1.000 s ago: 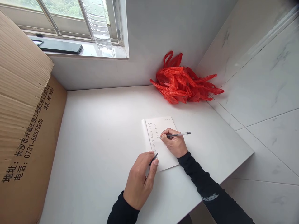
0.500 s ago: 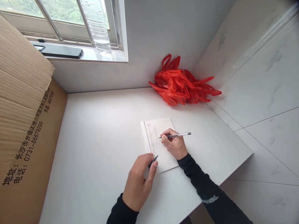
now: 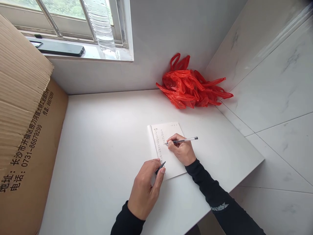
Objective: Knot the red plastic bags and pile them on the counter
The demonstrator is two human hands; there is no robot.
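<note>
A notebook [image 3: 172,164] lies open on the white table, its page bearing two columns of small handwritten characters. My right hand [image 3: 183,150] rests on the page, fingers closed around a clear pen with a black end [image 3: 189,139]. The pen's tip meets the paper in the second column. Over the page's lower left corner is my left hand [image 3: 146,189], with a black pen cap [image 3: 160,167] pinched between thumb and fingers.
Crumpled red plastic bags [image 3: 190,86] lie at the back of the white table [image 3: 102,137], against the wall. A cardboard box [image 3: 36,156] stands at the left. On the windowsill are a dark flat device [image 3: 61,48] and a clear plastic bottle [image 3: 102,29].
The view has shifted slightly, so the surroundings sit a little higher in the picture. Both hands keep their grips, and the pen tip stays near the same spot on the page.
</note>
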